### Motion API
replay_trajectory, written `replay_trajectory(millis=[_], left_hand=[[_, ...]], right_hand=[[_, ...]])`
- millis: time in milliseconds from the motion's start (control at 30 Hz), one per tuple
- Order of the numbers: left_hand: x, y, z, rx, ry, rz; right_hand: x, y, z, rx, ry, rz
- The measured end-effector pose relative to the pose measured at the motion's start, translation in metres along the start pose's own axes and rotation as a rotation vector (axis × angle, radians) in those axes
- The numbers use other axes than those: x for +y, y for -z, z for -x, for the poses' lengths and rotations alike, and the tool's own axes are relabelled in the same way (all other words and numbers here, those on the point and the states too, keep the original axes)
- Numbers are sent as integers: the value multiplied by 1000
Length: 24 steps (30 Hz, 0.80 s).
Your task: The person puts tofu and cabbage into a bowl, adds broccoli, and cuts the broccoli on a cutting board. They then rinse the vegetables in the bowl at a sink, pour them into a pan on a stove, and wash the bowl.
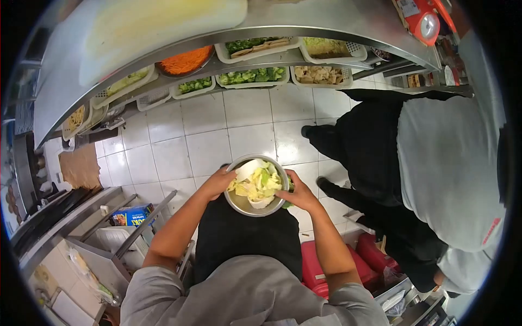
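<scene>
A round metal bowl [238, 208] is held in front of my body, over the tiled floor. Chopped pale yellow, white and green cabbage-like leaves [260, 183] fill much of it. My left hand [218, 182] grips the bowl's left rim, thumb on top. On the opposite side my right hand [298, 193] is closed on the rim, its thumb reaching inside over the leaves. Some green leaf [289, 205] shows outside the bowl, against the fingers of my right hand.
Ahead, a steel counter [283, 16] stands above shelves of vegetable baskets [253, 85] and a bowl of shredded carrot [186, 61]. Close on my right stands another person [446, 163]. Red containers [315, 266] are beside me, and a metal rack [144, 223] is at left.
</scene>
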<state>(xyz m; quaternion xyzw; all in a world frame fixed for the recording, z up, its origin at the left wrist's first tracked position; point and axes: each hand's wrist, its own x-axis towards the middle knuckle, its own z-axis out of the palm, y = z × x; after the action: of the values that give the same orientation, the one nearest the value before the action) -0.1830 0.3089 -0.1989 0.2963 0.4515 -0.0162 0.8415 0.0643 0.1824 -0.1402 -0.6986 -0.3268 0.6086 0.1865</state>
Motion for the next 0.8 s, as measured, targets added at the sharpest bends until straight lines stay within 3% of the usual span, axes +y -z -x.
replay_trajectory(millis=[133, 200, 267, 333, 400, 467, 700, 800], left_hand=[[46, -13, -39, -299, 159, -238], [51, -3, -79, -375, 184, -209], [65, 10, -128, -377, 193, -223], [82, 22, -183, -104, 73, -547], [78, 54, -260, 185, -294, -1098], [95, 62, -322, 348, -529, -1335], [154, 17, -476, 471, -1203, -1818], [170, 0, -494, 682, -983, -2063]], right_hand=[[49, 14, -17, 78, -32, -258], [82, 12, -30, 166, 50, -408], [112, 7, -42, 198, -6, -589], [135, -5, -53, 295, 13, -623], [151, -17, -62, 378, 7, -695], [161, -35, -71, 439, -28, -811], [202, -93, -87, 526, -54, -909], [215, -111, -85, 518, -107, -994]])
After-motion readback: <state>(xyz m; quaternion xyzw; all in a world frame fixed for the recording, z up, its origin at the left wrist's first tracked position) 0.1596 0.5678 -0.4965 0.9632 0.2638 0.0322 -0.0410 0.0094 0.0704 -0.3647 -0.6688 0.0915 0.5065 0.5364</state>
